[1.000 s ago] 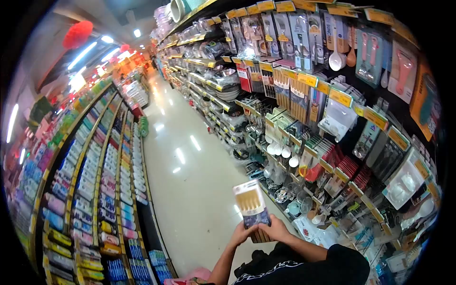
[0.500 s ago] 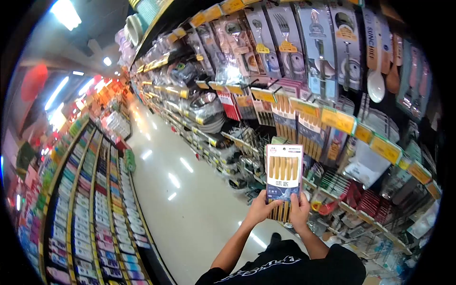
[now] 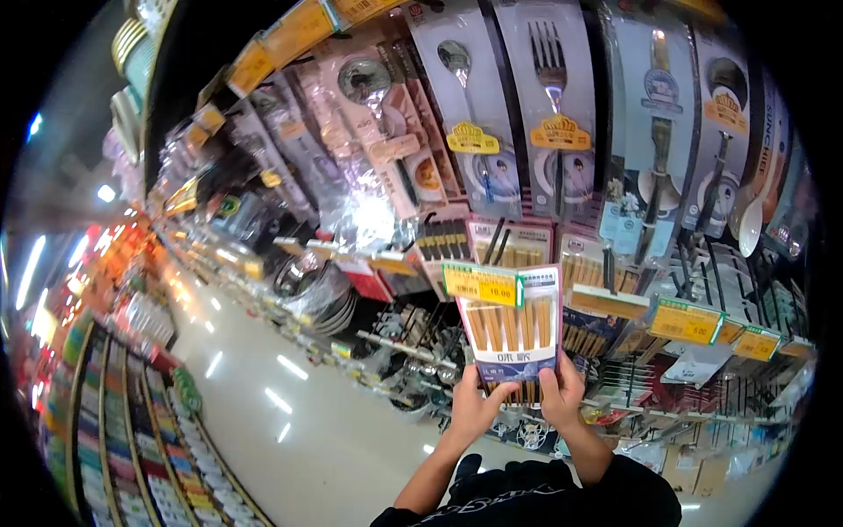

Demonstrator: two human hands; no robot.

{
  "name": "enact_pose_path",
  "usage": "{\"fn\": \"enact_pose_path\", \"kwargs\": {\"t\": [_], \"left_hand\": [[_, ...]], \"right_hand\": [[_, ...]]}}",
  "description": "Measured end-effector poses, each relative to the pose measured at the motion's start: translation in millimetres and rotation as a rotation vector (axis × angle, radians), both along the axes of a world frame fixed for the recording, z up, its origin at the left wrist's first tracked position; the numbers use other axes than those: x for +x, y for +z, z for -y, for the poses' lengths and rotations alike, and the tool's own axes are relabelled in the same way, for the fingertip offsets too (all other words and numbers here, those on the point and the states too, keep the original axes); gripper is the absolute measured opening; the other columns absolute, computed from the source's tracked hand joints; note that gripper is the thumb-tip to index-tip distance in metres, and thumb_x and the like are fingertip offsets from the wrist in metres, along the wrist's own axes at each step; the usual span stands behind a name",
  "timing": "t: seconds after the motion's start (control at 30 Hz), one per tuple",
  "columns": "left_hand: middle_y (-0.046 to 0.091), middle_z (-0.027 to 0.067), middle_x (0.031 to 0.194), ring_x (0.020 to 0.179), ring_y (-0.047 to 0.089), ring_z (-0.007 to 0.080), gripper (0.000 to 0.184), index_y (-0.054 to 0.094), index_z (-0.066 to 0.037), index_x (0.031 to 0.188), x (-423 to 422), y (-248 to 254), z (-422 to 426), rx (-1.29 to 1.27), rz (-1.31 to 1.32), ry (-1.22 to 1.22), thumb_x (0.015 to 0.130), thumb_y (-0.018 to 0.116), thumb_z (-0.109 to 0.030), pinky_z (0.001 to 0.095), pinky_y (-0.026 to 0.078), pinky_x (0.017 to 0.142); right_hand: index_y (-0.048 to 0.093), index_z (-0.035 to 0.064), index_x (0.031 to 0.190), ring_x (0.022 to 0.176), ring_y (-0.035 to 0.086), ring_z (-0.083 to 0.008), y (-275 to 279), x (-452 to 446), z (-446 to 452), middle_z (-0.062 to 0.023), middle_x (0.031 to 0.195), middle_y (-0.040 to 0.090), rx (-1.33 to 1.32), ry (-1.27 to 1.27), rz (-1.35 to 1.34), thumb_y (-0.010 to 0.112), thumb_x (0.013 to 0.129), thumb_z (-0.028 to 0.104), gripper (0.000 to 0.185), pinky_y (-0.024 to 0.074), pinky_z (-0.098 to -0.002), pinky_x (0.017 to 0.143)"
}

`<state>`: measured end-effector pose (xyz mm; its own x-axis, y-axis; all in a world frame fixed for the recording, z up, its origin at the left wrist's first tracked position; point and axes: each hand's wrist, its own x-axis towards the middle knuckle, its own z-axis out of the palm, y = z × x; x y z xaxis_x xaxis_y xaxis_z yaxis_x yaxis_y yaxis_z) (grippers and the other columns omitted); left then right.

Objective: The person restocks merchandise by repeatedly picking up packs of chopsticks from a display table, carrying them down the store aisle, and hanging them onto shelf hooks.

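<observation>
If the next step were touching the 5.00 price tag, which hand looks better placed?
Probably the right hand: it grips the chopstick pack on the side nearer the 5.00 price tag. The left hand holds the farther side.

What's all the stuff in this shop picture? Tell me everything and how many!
white-and-blue chopstick pack: one, tan sticks, between the hands
packaged metal fork: one, silver, above the pack
packaged metal spoons: several, silver, beside the fork
smooth long-handled spoon: one, white, upper right
rectangular price tags: many, yellow, across the middle and top
packaged goods: too many to count, many colours, lower left
shiny smooth floor: one, pale, left of the hands
lettered cloth shirt: one, black, bottom
bare left hand: one, skin-coloured, pack's left edge
bare right hand: one, skin-coloured, pack's right edge
</observation>
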<state>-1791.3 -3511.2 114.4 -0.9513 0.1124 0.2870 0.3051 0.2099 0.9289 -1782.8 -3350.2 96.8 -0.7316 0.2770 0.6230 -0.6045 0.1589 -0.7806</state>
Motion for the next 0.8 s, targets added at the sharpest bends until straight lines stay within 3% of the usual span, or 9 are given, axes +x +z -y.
{"fn": "enact_pose_path", "kwargs": {"t": [0.33,0.53,0.67,0.77,0.8], "left_hand": [[0.066,0.0157,0.099,0.090,0.063,0.0190,0.053,0.044,0.006,0.113,-56,-10,45,-0.086,-0.012,-0.318,0.079,0.077,-0.017,0.0323,0.050,0.079],[0.065,0.0158,0.097,0.089,0.063,0.0191,0.049,0.043,0.005,0.110,-80,2,66,0.001,0.048,-0.501,0.081,0.075,-0.019,0.0337,0.050,0.079],[0.065,0.0173,0.096,0.090,0.064,0.0207,0.046,0.045,0.004,0.107,-96,-1,66,-0.014,0.045,-0.479,0.081,0.075,-0.019,0.0343,0.050,0.079],[0.066,0.0218,0.091,0.085,0.067,0.0363,0.051,0.048,0.002,0.107,-117,-3,59,-0.034,-0.001,-0.456,0.082,0.074,-0.034,0.0411,0.051,0.072],[0.066,0.0221,0.092,0.086,0.067,0.0369,0.052,0.050,0.001,0.106,-121,-1,57,-0.035,0.001,-0.465,0.082,0.073,-0.039,0.0421,0.051,0.073]], "right_hand": [[0.044,-0.0100,0.132,0.104,0.056,-0.0157,-1,-5,59,-0.0129,0.115,0.060,-0.160,-0.230,0.126,0.049,0.098,0.016,0.044,0.0438,-0.0293,0.090],[0.044,-0.0088,0.133,0.105,0.054,-0.0150,9,-1,92,-0.0126,0.119,0.058,-0.057,-0.371,0.187,0.047,0.099,0.016,0.042,0.0424,-0.0287,0.092],[0.044,-0.0055,0.133,0.107,0.052,-0.0116,20,-17,101,-0.0068,0.120,0.057,-0.232,-0.324,0.251,0.046,0.100,0.016,0.040,0.0410,-0.0269,0.093],[0.044,-0.0051,0.134,0.107,0.052,-0.0120,22,-29,96,-0.0063,0.120,0.057,-0.260,-0.335,0.332,0.048,0.099,0.015,0.041,0.0414,-0.0264,0.093],[0.041,-0.0047,0.136,0.107,0.054,-0.0129,37,-27,100,-0.0068,0.121,0.057,-0.284,-0.321,0.365,0.051,0.097,0.013,0.043,0.0422,-0.0265,0.093]]}}
